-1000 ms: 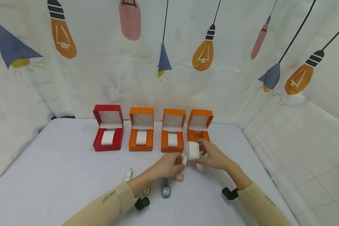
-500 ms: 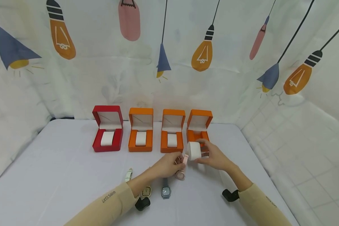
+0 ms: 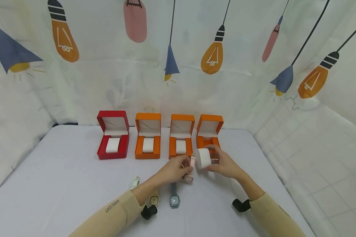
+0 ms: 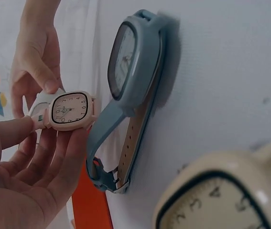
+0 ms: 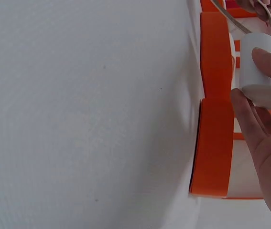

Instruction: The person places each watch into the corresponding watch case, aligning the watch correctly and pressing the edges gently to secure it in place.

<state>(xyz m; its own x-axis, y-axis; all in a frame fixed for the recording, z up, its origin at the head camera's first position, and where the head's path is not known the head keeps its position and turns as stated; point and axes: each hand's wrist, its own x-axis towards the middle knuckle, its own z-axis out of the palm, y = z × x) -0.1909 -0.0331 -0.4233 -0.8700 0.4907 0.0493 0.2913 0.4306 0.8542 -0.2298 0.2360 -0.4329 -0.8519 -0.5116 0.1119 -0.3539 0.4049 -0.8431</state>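
My left hand [image 3: 174, 169] pinches the strap of a pink watch [image 3: 188, 178]; its square dial faces the camera in the left wrist view. Just to the right, my right hand [image 3: 223, 163] grips a white watch cushion [image 5: 261, 59] between thumb and fingers, in front of the far-right orange box [image 3: 200, 142]. That box is open, and its slot holds no cushion. The watch strap's upper end comes close to the cushion's left side. On the table near my left forearm lie a blue watch [image 3: 174, 199], a cream watch [image 3: 154, 200] and a white-strapped watch [image 3: 135, 182], partly hidden by the arm.
Left of the far-right box stand two more open orange boxes [image 3: 138, 146] [image 3: 172, 146] and an open red box [image 3: 124, 147], each with a white cushion inside. A printed curtain [image 3: 106, 82] hangs behind the white table [image 3: 62, 184].
My left hand has drawn the pink watch slightly up and left, so it sits a little higher. My right hand stays nearly in place, with the cushion tilted a bit more.
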